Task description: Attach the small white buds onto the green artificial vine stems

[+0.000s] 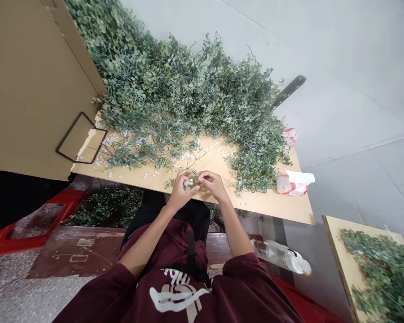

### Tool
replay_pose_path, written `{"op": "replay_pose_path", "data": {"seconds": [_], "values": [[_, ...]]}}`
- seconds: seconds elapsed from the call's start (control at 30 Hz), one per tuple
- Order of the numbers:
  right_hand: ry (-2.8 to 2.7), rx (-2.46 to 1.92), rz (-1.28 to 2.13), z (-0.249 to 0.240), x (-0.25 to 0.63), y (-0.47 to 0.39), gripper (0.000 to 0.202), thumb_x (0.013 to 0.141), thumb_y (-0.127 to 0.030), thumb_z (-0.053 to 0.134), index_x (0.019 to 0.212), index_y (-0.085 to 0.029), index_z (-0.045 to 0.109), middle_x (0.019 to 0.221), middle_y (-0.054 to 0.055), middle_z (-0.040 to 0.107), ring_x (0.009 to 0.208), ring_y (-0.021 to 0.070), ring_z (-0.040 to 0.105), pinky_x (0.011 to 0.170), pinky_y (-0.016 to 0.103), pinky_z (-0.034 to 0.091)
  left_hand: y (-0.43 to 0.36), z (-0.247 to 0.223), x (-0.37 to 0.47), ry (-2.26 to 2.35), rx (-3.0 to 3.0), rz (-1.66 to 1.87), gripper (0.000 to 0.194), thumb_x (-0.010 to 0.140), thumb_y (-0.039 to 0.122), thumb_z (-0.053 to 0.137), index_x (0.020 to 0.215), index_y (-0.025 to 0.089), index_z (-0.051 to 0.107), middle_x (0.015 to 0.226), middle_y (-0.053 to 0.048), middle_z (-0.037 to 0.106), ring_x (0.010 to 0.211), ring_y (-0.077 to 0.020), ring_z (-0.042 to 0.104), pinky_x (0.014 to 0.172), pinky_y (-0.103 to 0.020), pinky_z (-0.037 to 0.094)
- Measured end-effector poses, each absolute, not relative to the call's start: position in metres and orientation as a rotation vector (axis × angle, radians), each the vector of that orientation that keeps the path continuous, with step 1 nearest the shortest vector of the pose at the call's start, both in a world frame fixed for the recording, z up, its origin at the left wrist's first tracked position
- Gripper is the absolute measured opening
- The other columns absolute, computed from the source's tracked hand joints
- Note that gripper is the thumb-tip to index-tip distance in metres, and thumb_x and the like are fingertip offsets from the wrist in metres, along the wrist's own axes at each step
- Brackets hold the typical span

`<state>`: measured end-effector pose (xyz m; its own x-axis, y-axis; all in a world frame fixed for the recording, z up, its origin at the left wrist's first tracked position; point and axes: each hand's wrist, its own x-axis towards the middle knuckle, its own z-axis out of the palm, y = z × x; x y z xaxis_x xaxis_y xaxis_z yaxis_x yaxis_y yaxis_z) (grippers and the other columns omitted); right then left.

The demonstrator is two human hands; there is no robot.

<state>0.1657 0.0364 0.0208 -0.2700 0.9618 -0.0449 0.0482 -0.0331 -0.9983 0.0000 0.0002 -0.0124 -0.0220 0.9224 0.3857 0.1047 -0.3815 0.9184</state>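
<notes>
Sprig [190, 182] held between fingertips.
The left hand [179, 193] and right hand [213, 183] pinch it from either side, over the table [261, 204]; white beads [216, 148] lie scattered just beyond both hands, with foliage [195, 89] heaped farther beyond and right of the right hand.

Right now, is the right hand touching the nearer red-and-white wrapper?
Apart. The head view shows leaves and tabletop between right hand and wrapper.

Pale wood surface [269, 207]. Green leafy sprigs [195, 89] heaped along far edge, spilling down toward right edge. Small white pieces [155, 173] scattered from middle toward near edge, mostly left half. Red-and-white packet [291, 186] at right edge.
</notes>
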Motion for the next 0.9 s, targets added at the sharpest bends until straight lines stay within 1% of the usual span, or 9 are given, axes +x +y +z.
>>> {"op": "replay_pose_path", "data": {"seconds": [0.07, 0.17, 0.23, 0.37, 0.43, 0.53, 0.67, 0.77, 0.9], "values": [[-1.331, -1.098, 1.455, 0.012, 0.169, 0.027, 0.022, 0.075, -0.037, 0.077, 0.078, -0.018, 0.068, 0.093, 0.006, 0.068, 0.085, 0.0174, 0.062, 0.078, 0.029, 0.051, 0.002, -0.013, 0.001, 1.07, 1.551, 1.352, 0.031, 0.082, 0.034, 0.068, 0.097, 0.02, 0.046, 0.133, -0.014, 0.053, 0.123, -0.024, 0.055, 0.101, -0.039, 0.045], [-1.202, -1.01, 1.524, 0.003, 0.173, 0.017, 0.019, 0.074, -0.035, 0.078, 0.077, -0.019, 0.069, 0.096, 0.006, 0.067, 0.089, 0.018, 0.061, 0.075, 0.029, 0.052, 0.003, -0.012, 0.001, 1.073, 1.528, 1.168, 0.032, 0.085, 0.034, 0.066, 0.11, 0.02, 0.051, 0.12, -0.01, 0.065, 0.112, -0.0223, 0.064, 0.094, -0.037, 0.05], [-1.133, -0.98, 1.551, 0.002, 0.175, 0.013, 0.019, 0.074, -0.035, 0.079, 0.079, -0.019, 0.07, 0.1, 0.007, 0.065, 0.085, 0.017, 0.061, 0.07, 0.028, 0.053, 0.004, -0.013, 0.0, 1.111, 1.558, 1.105, 0.029, 0.087, 0.034, 0.064, 0.111, 0.02, 0.058, 0.111, -0.008, 0.069, 0.104, -0.0223, 0.067, 0.091, -0.036, 0.052], [-1.091, -0.965, 1.565, 0.003, 0.181, 0.01, 0.019, 0.073, -0.034, 0.08, 0.08, -0.019, 0.07, 0.105, 0.008, 0.063, 0.082, 0.0158, 0.06, 0.063, 0.026, 0.051, 0.006, -0.019, 0.0, 1.108, 1.646, 1.113, 0.022, 0.088, 0.031, 0.061, 0.106, 0.019, 0.067, 0.108, -0.008, 0.072, 0.101, -0.0229, 0.067, 0.09, -0.036, 0.053], [-1.064, -0.94, 1.557, 0.003, 0.183, 0.011, 0.019, 0.073, -0.034, 0.08, 0.078, -0.019, 0.069, 0.1, 0.006, 0.061, 0.077, 0.0139, 0.059, 0.059, 0.024, 0.048, 0.007, -0.021, -0.001, 1.068, 1.677, 1.143, 0.022, 0.089, 0.029, 0.059, 0.106, 0.019, 0.069, 0.108, -0.009, 0.072, 0.1, -0.0221, 0.067, 0.089, -0.035, 0.053], [-1.034, -0.91, 1.56, 0.002, 0.185, 0.012, 0.021, 0.072, -0.035, 0.08, 0.078, -0.02, 0.067, 0.085, 0.002, 0.057, 0.063, 0.0102, 0.053, 0.053, 0.023, 0.042, 0.008, -0.021, -0.002, 1.006, 1.704, 1.172, 0.021, 0.089, 0.024, 0.057, 0.104, 0.019, 0.071, 0.104, -0.009, 0.072, 0.097, -0.0209, 0.068, 0.087, -0.034, 0.054], [-1.053, -0.957, 1.634, 0.0, 0.185, 0.014, 0.023, 0.072, -0.037, 0.081, 0.078, -0.019, 0.067, 0.068, -0.002, 0.054, 0.056, 0.0097, 0.047, 0.052, 0.023, 0.039, 0.008, -0.02, -0.005, 0.931, 1.749, 1.165, 0.022, 0.09, 0.019, 0.055, 0.104, 0.019, 0.071, 0.099, -0.008, 0.072, 0.093, -0.0193, 0.068, 0.084, -0.032, 0.054], [-1.058, -0.98, 1.681, -0.001, 0.185, 0.015, 0.024, 0.071, -0.038, 0.082, 0.078, -0.018, 0.069, 0.064, -0.002, 0.055, 0.054, 0.0093, 0.047, 0.053, 0.024, 0.037, 0.007, -0.02, -0.006, 0.907, 1.786, 1.161, 0.021, 0.091, 0.018, 0.053, 0.103, 0.019, 0.071, 0.096, -0.008, 0.072, 0.089, -0.0181, 0.067, 0.081, -0.03, 0.053], [-1.087, -1.021, 1.688, 0.0, 0.184, 0.016, 0.025, 0.07, -0.038, 0.082, 0.076, -0.017, 0.07, 0.067, -0.001, 0.058, 0.055, 0.009, 0.048, 0.053, 0.024, 0.038, 0.007, -0.02, -0.005, 0.902, 1.82, 1.172, 0.02, 0.091, 0.017, 0.052, 0.102, 0.018, 0.069, 0.092, -0.007, 0.07, 0.087, -0.0172, 0.065, 0.079, -0.029, 0.052]]}}
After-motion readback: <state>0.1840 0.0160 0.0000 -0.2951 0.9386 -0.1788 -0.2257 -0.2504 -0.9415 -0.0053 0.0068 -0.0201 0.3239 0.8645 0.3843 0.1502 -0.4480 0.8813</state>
